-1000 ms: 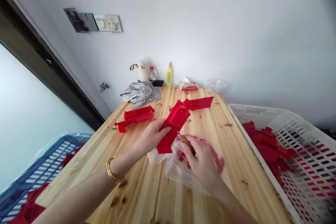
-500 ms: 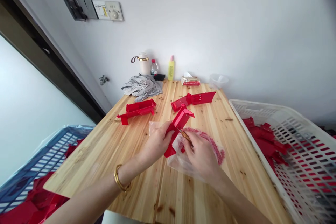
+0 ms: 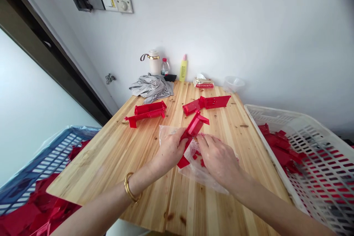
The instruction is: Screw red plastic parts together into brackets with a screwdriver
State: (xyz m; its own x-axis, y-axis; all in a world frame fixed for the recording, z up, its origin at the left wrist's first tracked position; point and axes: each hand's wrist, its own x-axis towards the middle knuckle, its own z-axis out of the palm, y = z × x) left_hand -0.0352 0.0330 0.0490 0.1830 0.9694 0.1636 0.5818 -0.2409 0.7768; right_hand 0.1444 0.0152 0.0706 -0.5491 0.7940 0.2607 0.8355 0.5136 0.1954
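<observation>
On the pale wooden desk, the long red plastic channel piece slants up and away from the left hand, which is closed round its lower half. The right hand — fingers curled, grasp unclear — rests just beside it on the clear plastic bag.

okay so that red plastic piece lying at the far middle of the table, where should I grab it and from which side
Probably from above, across the narrow middle of the red piece. It lies flat and long on the table, with nothing touching it, so fingers can pinch its two long edges. The left hand already grips a similar piece around its body.
</observation>
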